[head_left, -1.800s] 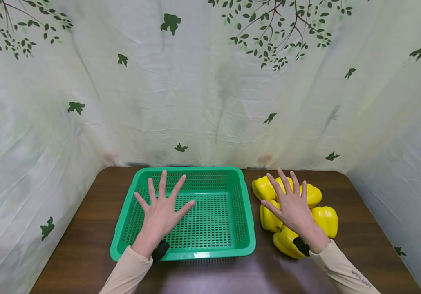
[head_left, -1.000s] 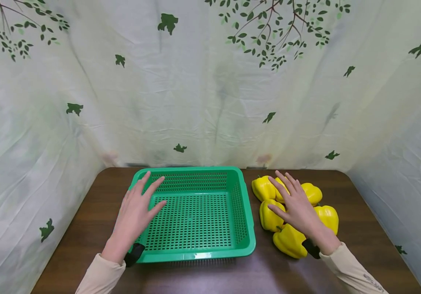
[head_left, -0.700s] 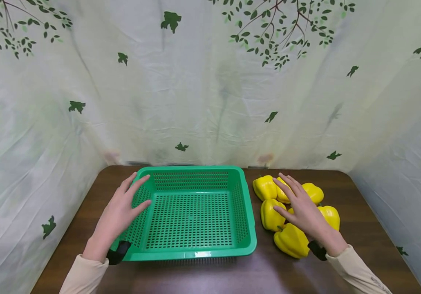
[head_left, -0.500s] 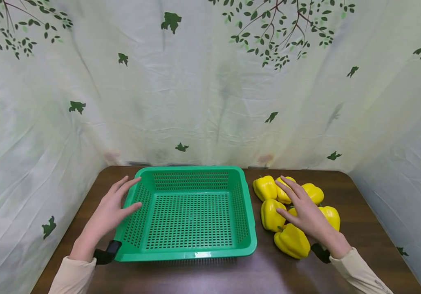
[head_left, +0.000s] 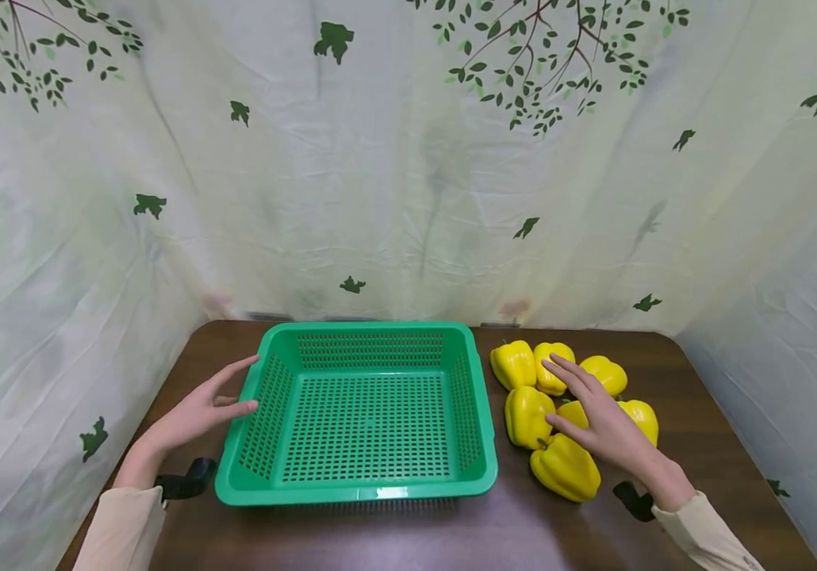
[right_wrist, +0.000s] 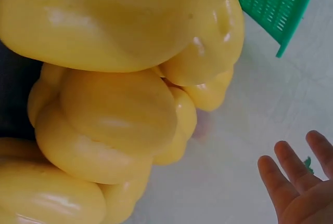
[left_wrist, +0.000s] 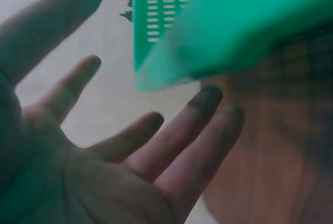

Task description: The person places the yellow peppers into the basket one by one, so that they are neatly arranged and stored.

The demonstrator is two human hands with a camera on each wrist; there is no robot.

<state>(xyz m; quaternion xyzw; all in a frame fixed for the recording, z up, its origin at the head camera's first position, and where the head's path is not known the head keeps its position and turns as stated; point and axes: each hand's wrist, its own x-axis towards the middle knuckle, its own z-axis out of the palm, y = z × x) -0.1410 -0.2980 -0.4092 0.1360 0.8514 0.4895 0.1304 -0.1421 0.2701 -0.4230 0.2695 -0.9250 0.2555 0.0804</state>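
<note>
A green plastic basket [head_left: 369, 496] with slotted walls stands on the table, nothing inside it. My left hand [head_left: 194, 411] is at its left side, fingertips right at the rim, fingers spread and holding nothing. In the left wrist view that hand [left_wrist: 119, 156] has its fingers apart beside the basket's wall [left_wrist: 218, 37]. Several yellow bell peppers [head_left: 565, 468] lie in a cluster right of the basket. Above them hovers my right hand [head_left: 611, 424], its fingers extended and partly covering the peppers behind. The right wrist view shows peppers [right_wrist: 109, 125] close up, with fingers of the hand [right_wrist: 296, 187] at the lower right.
The brown wooden table [head_left: 423, 539] has rounded far corners. A pale cloth [head_left: 394, 198] printed with leaves and branches hangs behind it and at both sides. Black camera straps [head_left: 187, 480] are on both wrists.
My left hand has moved left and down from over the basket to beside its left rim. The right hand has shifted slightly right and lower over the peppers. Basket and peppers stay put.
</note>
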